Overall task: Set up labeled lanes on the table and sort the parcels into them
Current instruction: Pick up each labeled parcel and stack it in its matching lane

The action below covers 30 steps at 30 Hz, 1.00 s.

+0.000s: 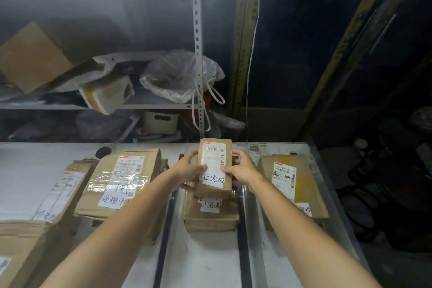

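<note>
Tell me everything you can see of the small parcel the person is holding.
The small parcel is a narrow brown cardboard box, long axis pointing away from the person. A shipping label with a barcode covers its far top; a white slip reading 已完成 sits nearer. The left hand and right hand grip its long sides, thumbs on top. It is above a stack of similar parcels; contact is unclear.

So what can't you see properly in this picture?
Head view:
- Stack under the held parcel: mostly hidden by it.
- Middle-left parcel's label: end covered by the left arm.
- Left box: cut off by the picture edge.
- Shelf bags: blurred.
- Things right of the table: too dark.
</note>
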### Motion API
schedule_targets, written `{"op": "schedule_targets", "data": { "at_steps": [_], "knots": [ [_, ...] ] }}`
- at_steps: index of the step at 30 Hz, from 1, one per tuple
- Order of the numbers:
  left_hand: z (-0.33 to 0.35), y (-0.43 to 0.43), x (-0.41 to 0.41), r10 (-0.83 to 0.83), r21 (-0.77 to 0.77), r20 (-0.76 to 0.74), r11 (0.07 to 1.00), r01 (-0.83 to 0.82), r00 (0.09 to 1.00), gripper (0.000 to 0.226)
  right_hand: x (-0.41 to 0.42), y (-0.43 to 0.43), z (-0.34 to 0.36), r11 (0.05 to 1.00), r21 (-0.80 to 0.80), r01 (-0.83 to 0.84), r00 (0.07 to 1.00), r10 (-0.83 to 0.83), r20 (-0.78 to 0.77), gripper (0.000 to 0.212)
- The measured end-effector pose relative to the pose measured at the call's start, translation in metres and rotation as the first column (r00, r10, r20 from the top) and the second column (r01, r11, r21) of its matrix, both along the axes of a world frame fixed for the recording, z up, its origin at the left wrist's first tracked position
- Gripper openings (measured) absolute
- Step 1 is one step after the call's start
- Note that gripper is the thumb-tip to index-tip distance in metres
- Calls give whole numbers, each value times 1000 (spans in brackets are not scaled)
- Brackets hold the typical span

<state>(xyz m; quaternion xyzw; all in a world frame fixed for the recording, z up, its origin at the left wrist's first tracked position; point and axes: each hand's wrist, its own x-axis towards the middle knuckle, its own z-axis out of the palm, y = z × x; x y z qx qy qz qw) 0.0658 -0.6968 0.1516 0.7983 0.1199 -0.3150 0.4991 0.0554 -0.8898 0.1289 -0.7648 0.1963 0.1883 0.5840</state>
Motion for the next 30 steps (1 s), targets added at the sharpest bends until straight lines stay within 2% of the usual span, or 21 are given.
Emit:
{"op": "schedule_targets", "data": {
  "at_steps": [4,6,8,9,11,13,15,19,25,30],
  "knots": [
    [5,1,-2,-29,49,0,998,29,1000,66,3,-2,2,998,-29,-52,999,51,-15,67],
    [11,3,-3,-93,131,27,987,89,995,63,6,-5,6,992,-82,-91,996,89,-22,63],
    [24,11,-3,-147,218,61,967,131,987,59,11,-3,16,955,-239,-174,984,179,-4,58],
    [34,19,-3,-158,251,90,959,131,983,58,14,1,26,887,-391,-244,964,265,-1,53],
    [58,39,0,-167,307,169,946,109,971,57,22,10,48,647,-682,-340,903,426,-46,49],
    [88,74,-3,-172,375,244,924,71,954,57,33,34,71,435,-801,-411,822,556,-120,54],
    [115,122,-14,-199,492,289,870,33,936,56,42,72,93,308,-819,-485,724,667,-178,52],
    [147,235,-58,-125,659,294,745,-106,947,51,41,169,132,197,-794,-575,557,805,-203,59],
    [171,401,-162,84,757,281,593,-275,956,56,0,337,166,97,-822,-561,364,921,-140,58],
    [165,533,-260,235,761,256,549,-345,938,55,-50,487,177,52,-833,-551,237,967,-97,64]
  ]
}}
